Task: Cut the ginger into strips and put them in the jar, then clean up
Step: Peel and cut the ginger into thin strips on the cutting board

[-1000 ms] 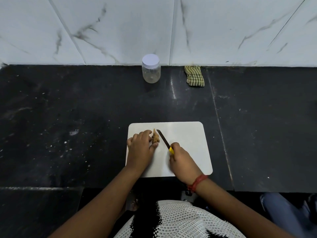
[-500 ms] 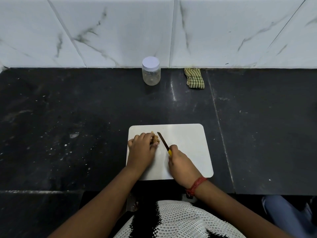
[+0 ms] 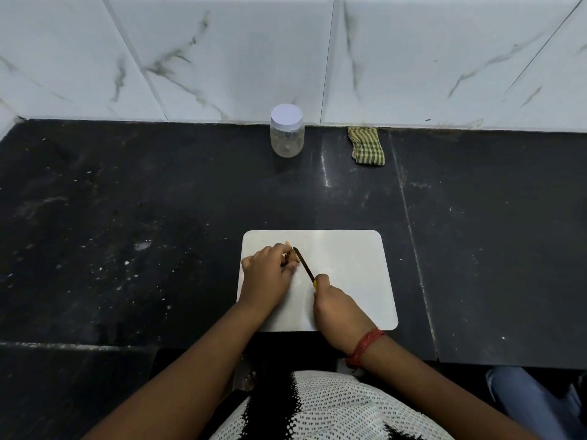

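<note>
A white cutting board (image 3: 349, 265) lies on the black counter. My left hand (image 3: 268, 276) holds a small tan piece of ginger (image 3: 289, 254) down on the board's far left part; most of the ginger is hidden under my fingers. My right hand (image 3: 338, 309) grips the yellow handle of a small knife (image 3: 304, 265), whose dark blade lies right against the ginger's right side. A clear jar (image 3: 286, 131) with a white lid on stands at the back by the wall.
A folded green checked cloth (image 3: 365, 146) lies by the wall, right of the jar. The white marble-patterned wall runs along the back. The counter's front edge is just below the board. A knee in blue fabric (image 3: 533, 404) shows at the lower right.
The knife blade has moved left, closing the gap to the ginger. My left hand's fingers now cover more of the ginger. The camera tilted slightly.
</note>
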